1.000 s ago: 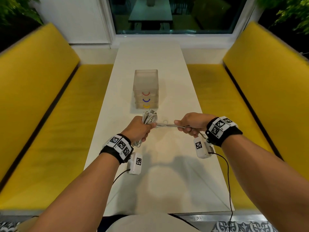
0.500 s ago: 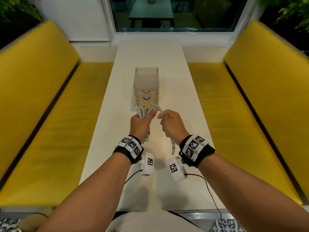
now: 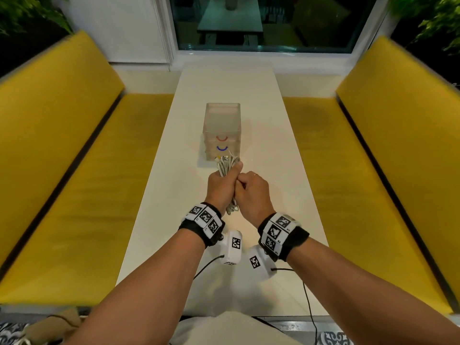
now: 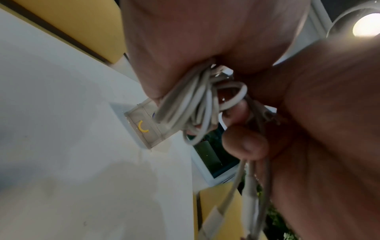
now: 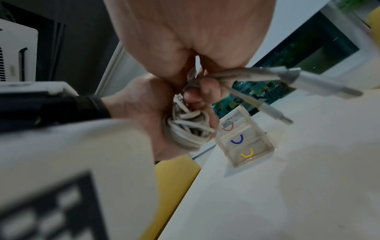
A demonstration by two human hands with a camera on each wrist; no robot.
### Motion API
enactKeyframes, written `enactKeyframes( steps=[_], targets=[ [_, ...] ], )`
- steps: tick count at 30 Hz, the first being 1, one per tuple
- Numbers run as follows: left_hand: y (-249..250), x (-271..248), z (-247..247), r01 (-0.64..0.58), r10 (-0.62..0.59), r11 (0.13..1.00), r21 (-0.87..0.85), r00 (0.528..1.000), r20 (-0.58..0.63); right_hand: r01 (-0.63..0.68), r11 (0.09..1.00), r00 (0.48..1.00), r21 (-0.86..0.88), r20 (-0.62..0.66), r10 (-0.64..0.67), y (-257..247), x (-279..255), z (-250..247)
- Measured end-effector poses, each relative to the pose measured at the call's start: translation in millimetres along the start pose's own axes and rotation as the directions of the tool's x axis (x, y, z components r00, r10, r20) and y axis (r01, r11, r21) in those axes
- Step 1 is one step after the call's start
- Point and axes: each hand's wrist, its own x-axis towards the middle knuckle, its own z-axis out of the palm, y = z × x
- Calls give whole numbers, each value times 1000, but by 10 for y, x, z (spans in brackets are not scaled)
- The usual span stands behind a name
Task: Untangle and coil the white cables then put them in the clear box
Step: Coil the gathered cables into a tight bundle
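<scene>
White cables bundled in left hand, fingers wrapped tight to keep loops together, right hand pinching loose end alongside for winding, above table, near clear box.

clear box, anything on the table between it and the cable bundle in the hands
Nothing visible does. The left hand grips the coiled white cables just short of the clear box, the right hand pinches loose ends beside it, and only bare white table surrounds the box. Its three drawers look closed.
</scene>
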Motion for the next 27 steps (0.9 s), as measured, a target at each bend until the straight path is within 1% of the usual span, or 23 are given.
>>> enactKeyframes(
  steps=[2,3,6,7,9,11,13,16,17,19,21,23,25,27],
  targets=[
    [18,18,11,-12,12,1000,7,1000,-13,21,1000,999,6,-33,-20,21,-35,-13],
    [30,37,13,-14,15,1000,9,1000,-25,27,999,998,39,-53,-25,35,-56,-15],
    [40,98,-43,-3,2,1000,-13,998,-66,4,979,997,203,-78,12,84,-144,2],
    [35,111,-64,4,-6,999,-33,998,-58,18,979,997,202,-75,-3,108,-167,13],
    [32,112,-88,24,-25,996,-83,1000,-15,68,990,996,128,-72,-59,156,-179,37],
    [57,99,-99,20,-21,992,-122,1000,-6,90,989,995,121,-56,-84,180,-180,46],
    [67,99,-118,10,-14,991,-131,999,-30,94,985,996,146,-7,-94,193,-178,43],
    [39,98,-142,6,-15,994,-112,997,-80,100,985,991,138,75,-111,204,-177,9],
    [33,87,-142,12,-23,994,-110,995,-102,88,984,991,156,90,-103,195,-182,-6],
    [49,59,-135,26,-45,990,-141,990,-133,43,976,995,212,79,-61,181,-199,-29],
    [80,47,-134,42,-65,983,-177,990,-127,-70,966,994,250,97,47,190,-207,-67],
    [104,40,-149,47,-70,979,-197,991,-112,-177,961,973,213,182,139,256,-194,-101],
    [101,38,-165,61,-83,976,-210,992,-96,-240,960,944,144,267,196,327,-199,-124],
    [91,33,-166,73,-93,974,-216,992,-81,-288,954,918,88,310,248,349,-220,-144]
  ],
)
